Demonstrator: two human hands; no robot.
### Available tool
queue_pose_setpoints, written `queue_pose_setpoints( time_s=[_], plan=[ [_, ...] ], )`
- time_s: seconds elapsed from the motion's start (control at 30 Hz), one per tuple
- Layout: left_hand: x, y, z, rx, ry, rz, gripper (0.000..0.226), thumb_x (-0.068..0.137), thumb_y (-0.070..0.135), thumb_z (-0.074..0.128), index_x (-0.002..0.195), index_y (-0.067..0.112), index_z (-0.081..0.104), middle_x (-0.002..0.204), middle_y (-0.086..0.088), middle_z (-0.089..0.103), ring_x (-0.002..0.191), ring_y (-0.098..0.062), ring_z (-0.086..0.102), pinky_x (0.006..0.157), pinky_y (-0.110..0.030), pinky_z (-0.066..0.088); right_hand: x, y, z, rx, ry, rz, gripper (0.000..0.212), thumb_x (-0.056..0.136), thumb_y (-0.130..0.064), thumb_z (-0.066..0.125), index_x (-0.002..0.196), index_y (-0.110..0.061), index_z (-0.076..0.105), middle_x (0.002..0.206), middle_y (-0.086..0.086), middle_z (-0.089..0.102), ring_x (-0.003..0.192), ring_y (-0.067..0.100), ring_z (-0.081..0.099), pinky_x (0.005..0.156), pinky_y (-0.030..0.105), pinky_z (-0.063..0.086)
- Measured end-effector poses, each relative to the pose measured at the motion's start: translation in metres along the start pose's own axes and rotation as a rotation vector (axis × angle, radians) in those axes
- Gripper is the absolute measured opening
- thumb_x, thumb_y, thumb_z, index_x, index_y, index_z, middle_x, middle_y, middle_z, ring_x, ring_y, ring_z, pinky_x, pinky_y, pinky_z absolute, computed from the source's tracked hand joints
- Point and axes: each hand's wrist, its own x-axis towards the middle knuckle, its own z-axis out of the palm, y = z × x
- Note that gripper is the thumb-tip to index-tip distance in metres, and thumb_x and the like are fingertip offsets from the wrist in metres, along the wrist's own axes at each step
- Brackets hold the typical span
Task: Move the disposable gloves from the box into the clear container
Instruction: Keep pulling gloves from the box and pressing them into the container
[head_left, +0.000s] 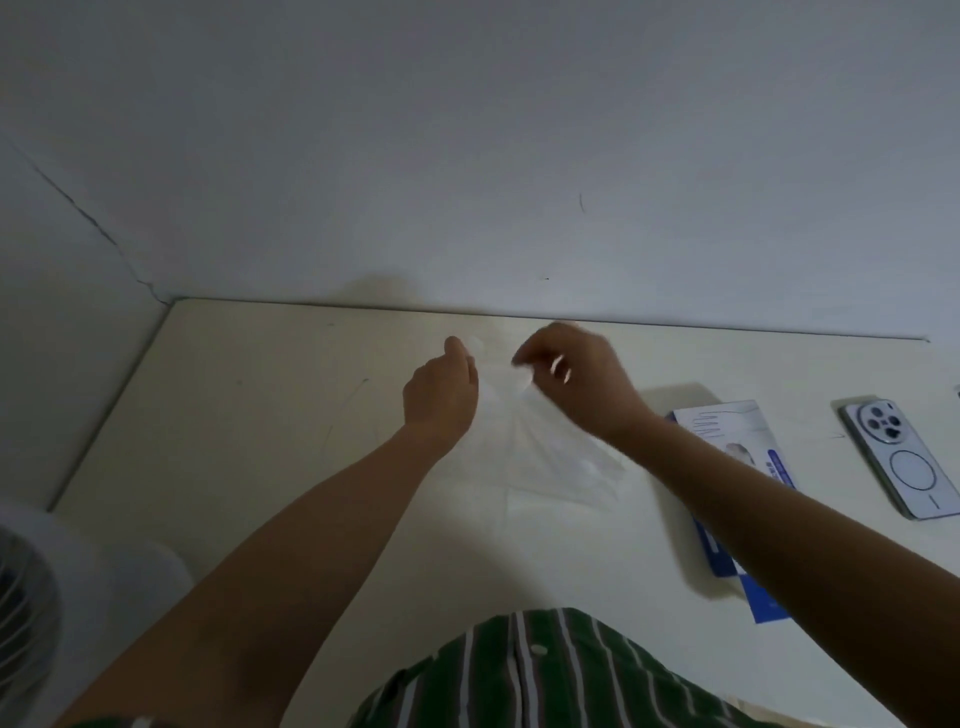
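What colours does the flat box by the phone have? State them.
The flat cardboard box is blue and white; head view.

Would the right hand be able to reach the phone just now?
Probably, once freed: the right hand pinches clear plastic film, seemingly with the left hand. Toward the phone, only the flat box lies between.

glove (545, 457): thin translucent film, spread, lifted | box (727, 436): blue-white, lying flat, right of glove

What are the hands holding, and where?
The left hand and right hand pinch the top edge of a thin clear plastic piece; glove or bag is unclear.
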Motion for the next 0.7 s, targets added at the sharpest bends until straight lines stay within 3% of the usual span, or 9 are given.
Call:
queue_pose_setpoints(
  time_s=[0.1,0.2,0.33,0.4,0.47,0.5,0.57,0.63,0.7],
  plan=[
    [0.0,0.001,0.005,0.066,-0.031,0.013,0.021,0.105,0.023,0.028,0.109,0.008,0.042,0.08,-0.007,0.061,0.061,-0.021,0.05,0.051,-0.03,0.032,-0.011,0.01,0.028,-0.182,-0.324,0.185,0.025,0.087,-0.011,0.063,0.11,-0.02,0.065,0.102,-0.001,0.062,0.079,0.01,0.06,0.078,0.028,0.052],
    [0.001,0.002,0.009,0.131,-0.081,0.026,0.021,0.104,0.02,0.03,0.115,0.006,0.041,0.086,-0.01,0.065,0.062,-0.023,0.048,0.052,-0.032,0.031,-0.022,0.025,0.046,-0.296,-0.511,0.336,0.048,0.087,-0.026,0.069,0.131,-0.021,0.049,0.123,0.006,0.054,0.096,0.018,0.06,0.087,0.031,0.052],
    [0.004,0.001,0.019,0.226,-0.119,0.088,0.028,0.095,0.015,0.05,0.121,0.007,0.041,0.103,-0.012,0.057,0.083,-0.027,0.059,0.061,-0.032,0.041,-0.022,0.037,0.058,-0.373,-0.574,0.413,0.072,0.084,-0.033,0.072,0.144,-0.019,0.034,0.132,0.012,0.044,0.108,0.026,0.056,0.092,0.037,0.051],
    [0.006,0.0,0.025,0.362,0.008,0.271,0.036,0.077,0.001,0.062,0.11,0.009,0.051,0.101,-0.01,0.053,0.085,-0.024,0.055,0.065,-0.03,0.042,-0.02,0.041,0.064,-0.39,-0.584,0.43,0.078,0.083,-0.033,0.073,0.146,-0.018,0.03,0.134,0.013,0.041,0.111,0.027,0.053,0.093,0.038,0.051],
    [0.006,0.005,0.025,0.354,0.073,0.495,0.033,0.067,-0.005,0.064,0.096,0.01,0.057,0.092,-0.009,0.054,0.077,-0.023,0.053,0.06,-0.03,0.041,-0.019,0.045,0.069,-0.403,-0.591,0.434,0.08,0.083,-0.034,0.073,0.147,-0.017,0.027,0.135,0.014,0.038,0.114,0.027,0.051,0.093,0.038,0.05],
    [0.007,0.007,0.026,0.306,-0.005,0.558,0.031,0.07,-0.006,0.063,0.097,0.009,0.056,0.093,-0.01,0.053,0.078,-0.025,0.055,0.06,-0.031,0.041,-0.019,0.047,0.072,-0.409,-0.608,0.435,0.081,0.083,-0.034,0.072,0.147,-0.016,0.026,0.135,0.015,0.037,0.114,0.028,0.05,0.092,0.037,0.05],
    [0.006,0.012,0.03,0.197,-0.278,0.461,0.033,0.082,0.002,0.061,0.112,0.01,0.051,0.109,-0.012,0.05,0.092,-0.029,0.058,0.069,-0.033,0.045,-0.019,0.05,0.076,-0.42,-0.661,0.437,0.085,0.082,-0.035,0.073,0.148,-0.016,0.023,0.136,0.016,0.034,0.116,0.029,0.047,0.093,0.037,0.047],
    [0.008,0.004,0.04,0.192,-0.587,0.253,0.061,0.082,0.016,0.071,0.133,0.013,0.038,0.129,-0.014,0.038,0.11,-0.032,0.053,0.084,-0.036,0.046,-0.018,0.052,0.078,-0.447,-0.716,0.439,0.091,0.08,-0.037,0.075,0.149,-0.016,0.02,0.14,0.017,0.028,0.122,0.032,0.043,0.096,0.039,0.045],
    [0.009,-0.009,0.049,0.183,-0.71,0.15,0.09,0.074,0.024,0.079,0.145,0.018,0.023,0.139,-0.016,0.026,0.121,-0.036,0.045,0.096,-0.039,0.045,-0.017,0.056,0.076,-0.496,-0.739,0.459,0.096,0.078,-0.038,0.076,0.15,-0.016,0.017,0.146,0.017,0.021,0.129,0.033,0.036,0.101,0.04,0.042]
  ],
)
